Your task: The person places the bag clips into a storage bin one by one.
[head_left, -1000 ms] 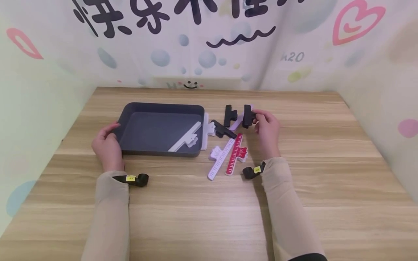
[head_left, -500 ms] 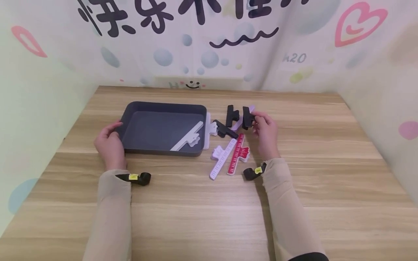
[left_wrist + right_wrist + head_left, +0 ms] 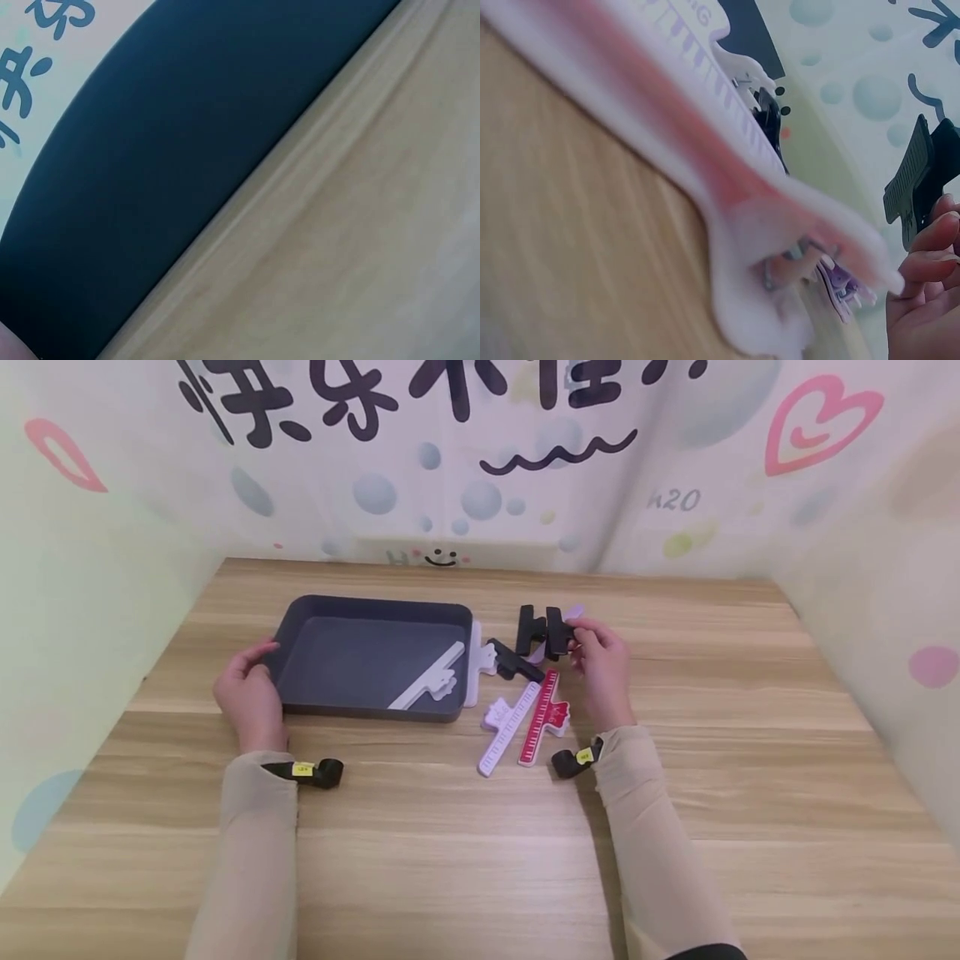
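My left hand (image 3: 251, 697) grips the left wall of a dark grey rectangular tray (image 3: 352, 713); only a sliver of this hand shows in the left wrist view. A white clip (image 3: 431, 677) lies slanted inside the tray at its right. My right hand (image 3: 602, 672) pinches a black clip (image 3: 556, 632) by its handles, above a light purple clip (image 3: 575, 611). In the right wrist view the held black clip (image 3: 911, 176) has its two plates apart. Left of it, close by in the head view, is a second black clip (image 3: 527, 631).
Between tray and right hand lie another black clip (image 3: 514, 662), a white clip (image 3: 474, 681) against the tray's outer right side, a lilac ruler-marked clip (image 3: 510, 729) and a red one (image 3: 538, 727). A printed cloth (image 3: 480, 527) hangs behind the wooden table (image 3: 465, 860).
My right hand has moved a little left with the black clip, bringing it closer to the second black clip. My left hand stays on the tray.
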`<act>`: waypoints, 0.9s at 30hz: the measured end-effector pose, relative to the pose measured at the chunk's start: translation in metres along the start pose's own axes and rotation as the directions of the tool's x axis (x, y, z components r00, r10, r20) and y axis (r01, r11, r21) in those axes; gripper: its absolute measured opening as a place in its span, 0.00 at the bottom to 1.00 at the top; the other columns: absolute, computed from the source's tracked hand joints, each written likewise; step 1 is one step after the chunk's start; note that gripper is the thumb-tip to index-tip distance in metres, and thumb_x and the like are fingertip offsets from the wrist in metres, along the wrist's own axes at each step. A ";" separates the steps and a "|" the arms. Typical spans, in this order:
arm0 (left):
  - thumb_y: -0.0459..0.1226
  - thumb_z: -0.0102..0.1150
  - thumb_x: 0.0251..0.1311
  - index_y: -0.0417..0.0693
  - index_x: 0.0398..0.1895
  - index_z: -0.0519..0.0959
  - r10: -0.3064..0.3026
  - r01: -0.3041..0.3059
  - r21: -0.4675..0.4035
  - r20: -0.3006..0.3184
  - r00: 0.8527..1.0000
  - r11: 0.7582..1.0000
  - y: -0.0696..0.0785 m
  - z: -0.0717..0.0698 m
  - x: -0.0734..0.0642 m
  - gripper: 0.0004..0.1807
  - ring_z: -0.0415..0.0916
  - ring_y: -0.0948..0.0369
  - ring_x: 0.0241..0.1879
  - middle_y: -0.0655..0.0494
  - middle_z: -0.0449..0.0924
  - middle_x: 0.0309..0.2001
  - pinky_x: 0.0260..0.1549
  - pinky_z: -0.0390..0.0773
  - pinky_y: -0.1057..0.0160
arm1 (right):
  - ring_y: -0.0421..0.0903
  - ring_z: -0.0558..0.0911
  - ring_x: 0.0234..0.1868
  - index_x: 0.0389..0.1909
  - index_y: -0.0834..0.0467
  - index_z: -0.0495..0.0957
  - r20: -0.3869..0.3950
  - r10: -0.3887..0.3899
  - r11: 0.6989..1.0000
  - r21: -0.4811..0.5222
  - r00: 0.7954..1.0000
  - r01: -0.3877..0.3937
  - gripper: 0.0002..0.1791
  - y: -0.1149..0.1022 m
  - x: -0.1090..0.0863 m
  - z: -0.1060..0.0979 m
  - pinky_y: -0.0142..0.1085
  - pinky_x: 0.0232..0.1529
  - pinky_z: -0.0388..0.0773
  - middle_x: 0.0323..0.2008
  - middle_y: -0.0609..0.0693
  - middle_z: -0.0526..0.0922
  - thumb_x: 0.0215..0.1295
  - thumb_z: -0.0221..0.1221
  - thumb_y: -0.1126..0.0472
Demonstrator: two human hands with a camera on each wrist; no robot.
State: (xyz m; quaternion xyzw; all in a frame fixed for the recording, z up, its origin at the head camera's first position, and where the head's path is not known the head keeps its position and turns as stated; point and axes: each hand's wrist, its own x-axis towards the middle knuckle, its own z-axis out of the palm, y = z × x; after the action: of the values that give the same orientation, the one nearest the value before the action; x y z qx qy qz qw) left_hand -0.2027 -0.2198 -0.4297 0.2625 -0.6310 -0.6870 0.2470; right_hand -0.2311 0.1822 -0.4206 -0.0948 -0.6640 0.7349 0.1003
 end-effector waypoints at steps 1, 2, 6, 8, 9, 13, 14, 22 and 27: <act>0.21 0.36 0.53 0.46 0.39 0.82 0.000 0.000 -0.001 0.002 1.000 1.000 0.000 0.000 0.000 0.24 0.66 0.67 0.52 0.59 0.78 0.47 0.50 0.60 0.70 | 0.42 0.68 0.21 0.44 0.58 0.78 0.004 -0.002 1.000 -0.001 1.000 0.002 0.13 -0.001 -0.001 0.001 0.31 0.20 0.63 0.25 0.51 0.73 0.63 0.50 0.60; 0.21 0.36 0.53 0.47 0.39 0.82 0.001 -0.001 -0.001 0.005 1.000 1.000 0.001 0.000 0.000 0.24 0.65 0.67 0.52 0.59 0.78 0.47 0.50 0.59 0.70 | 0.42 0.68 0.21 0.44 0.58 0.78 0.006 -0.003 1.000 0.000 1.000 0.003 0.13 -0.001 -0.001 0.002 0.32 0.20 0.63 0.25 0.51 0.73 0.63 0.50 0.60; 0.22 0.35 0.53 0.47 0.39 0.82 0.012 -0.012 0.006 0.011 1.000 1.000 0.001 0.001 0.002 0.24 0.65 0.67 0.52 0.59 0.77 0.47 0.50 0.59 0.70 | 0.43 0.68 0.23 0.45 0.58 0.77 0.023 0.003 1.000 -0.008 1.000 -0.003 0.13 -0.003 -0.003 0.005 0.32 0.21 0.63 0.27 0.52 0.73 0.63 0.50 0.59; 0.22 0.35 0.53 0.47 0.39 0.82 0.010 -0.010 0.015 0.013 1.000 1.000 0.000 0.000 0.002 0.24 0.65 0.68 0.52 0.60 0.77 0.47 0.50 0.59 0.70 | 0.43 0.68 0.24 0.46 0.58 0.77 0.034 0.013 1.000 -0.009 0.999 -0.012 0.14 -0.004 -0.004 0.007 0.32 0.23 0.63 0.28 0.52 0.73 0.63 0.50 0.58; 0.21 0.35 0.53 0.47 0.39 0.82 0.010 -0.011 0.019 0.010 1.000 1.000 0.000 0.000 0.002 0.24 0.65 0.68 0.52 0.60 0.77 0.47 0.50 0.59 0.70 | 0.44 0.68 0.25 0.46 0.58 0.77 0.042 0.018 1.000 -0.017 0.999 -0.018 0.14 -0.004 -0.005 0.008 0.32 0.24 0.64 0.29 0.52 0.73 0.63 0.50 0.58; 0.22 0.35 0.53 0.46 0.39 0.82 0.008 -0.008 0.018 0.003 1.000 1.000 -0.002 -0.002 0.000 0.24 0.65 0.68 0.52 0.60 0.77 0.47 0.51 0.59 0.70 | 0.47 0.69 0.27 0.45 0.57 0.77 0.068 0.021 0.999 -0.029 0.997 -0.019 0.14 -0.005 -0.008 0.013 0.33 0.25 0.65 0.30 0.52 0.73 0.64 0.50 0.57; 0.21 0.35 0.53 0.46 0.39 0.82 0.010 -0.010 0.014 0.001 1.000 1.000 -0.002 -0.002 -0.001 0.24 0.65 0.68 0.52 0.60 0.78 0.46 0.51 0.59 0.70 | 0.47 0.69 0.27 0.45 0.56 0.78 0.070 0.021 0.999 -0.031 0.997 -0.019 0.13 -0.005 -0.008 0.014 0.33 0.25 0.65 0.30 0.52 0.74 0.63 0.50 0.57; 0.22 0.36 0.53 0.46 0.39 0.82 0.011 -0.011 -0.002 -0.008 1.000 1.000 -0.002 -0.002 -0.002 0.23 0.65 0.67 0.52 0.60 0.78 0.46 0.50 0.59 0.70 | 0.44 0.70 0.28 0.43 0.53 0.79 0.110 0.021 0.997 -0.073 0.994 -0.013 0.11 -0.006 -0.016 0.028 0.32 0.27 0.68 0.32 0.54 0.74 0.63 0.50 0.58; 0.21 0.36 0.52 0.45 0.39 0.82 0.030 -0.030 0.007 -0.009 1.000 1.000 -0.003 -0.001 0.000 0.23 0.66 0.67 0.51 0.59 0.78 0.46 0.48 0.61 0.70 | 0.42 0.69 0.24 0.41 0.54 0.79 0.119 0.020 0.998 -0.069 0.993 -0.012 0.11 -0.005 -0.020 0.038 0.28 0.21 0.66 0.29 0.54 0.74 0.63 0.51 0.60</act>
State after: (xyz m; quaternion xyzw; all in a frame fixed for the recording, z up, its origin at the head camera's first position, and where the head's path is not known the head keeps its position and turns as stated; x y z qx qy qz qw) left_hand -0.2017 -0.2203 -0.4330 0.2570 -0.6362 -0.6798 0.2589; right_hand -0.2219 0.1412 -0.4115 -0.0593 -0.6927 0.7170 0.0514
